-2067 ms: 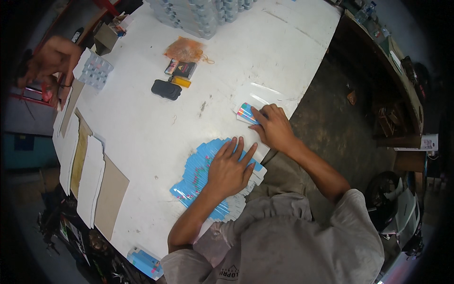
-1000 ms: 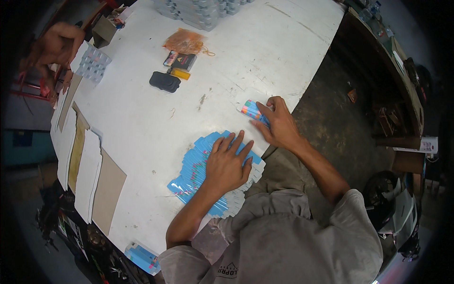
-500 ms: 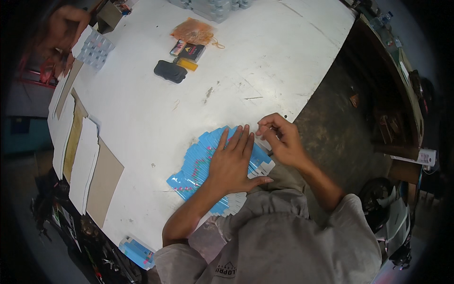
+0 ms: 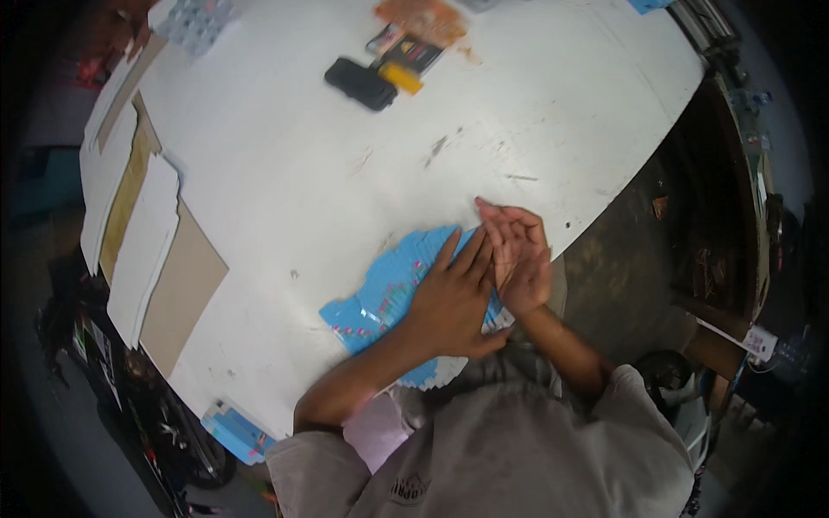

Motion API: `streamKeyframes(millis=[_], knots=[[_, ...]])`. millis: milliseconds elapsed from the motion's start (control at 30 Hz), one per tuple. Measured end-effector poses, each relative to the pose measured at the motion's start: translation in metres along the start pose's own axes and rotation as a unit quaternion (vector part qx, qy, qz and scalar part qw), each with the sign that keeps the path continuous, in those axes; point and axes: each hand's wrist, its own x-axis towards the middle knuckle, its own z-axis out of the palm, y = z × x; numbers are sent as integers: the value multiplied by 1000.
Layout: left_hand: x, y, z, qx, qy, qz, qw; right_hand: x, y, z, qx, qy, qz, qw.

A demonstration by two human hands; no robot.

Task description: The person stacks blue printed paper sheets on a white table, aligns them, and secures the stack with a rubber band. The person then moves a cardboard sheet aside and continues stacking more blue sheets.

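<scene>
A fan of overlapping flat blue printed cartons (image 4: 373, 304) with white ends and small pink marks lies on the white table near its front edge. My left hand (image 4: 451, 302) rests flat over the right part of the fan, fingers pointing away and thumb out to the right. Close beside those fingertips, at the fan's right end, is my right hand (image 4: 522, 259). It is slightly cupped with its palm showing, and I see nothing in it. Both hands cover part of the cartons, so the fan's right end is mostly hidden.
Farther back on the white table (image 4: 285, 173) lie a black case (image 4: 360, 84), a yellow item (image 4: 401, 78), a dark small box (image 4: 417, 53) and an orange plastic bag (image 4: 423, 19). Board sheets (image 4: 181, 285) line the left edge. More blue cartons (image 4: 237, 434) sit at the near-left corner.
My right hand has gone from bent, gathered fingers to a more open, cupped shape, and is closer to my left fingertips. My left hand stays flat on the fan. The whole view has shifted.
</scene>
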Motion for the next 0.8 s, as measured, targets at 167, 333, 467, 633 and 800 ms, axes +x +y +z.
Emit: streamKeyframes(millis=[167, 333, 467, 633, 800], knots=[[-8, -18, 7, -184, 124, 21, 975, -3, 5, 11, -131, -45, -16, 990], [-25, -35, 19, -460, 381, -27, 802, 3, 3, 6, -345, -182, -48, 919], [-14, -29, 9, -691, 447, -62, 565, 9, -8, 31, -555, -286, -20, 781], [-10, -48, 11, -779, 415, -40, 468, 12, -9, 44, -650, -341, 45, 677], [-8, -55, 6, -837, 400, -24, 372, 9, -15, 50, -660, -344, 84, 663]])
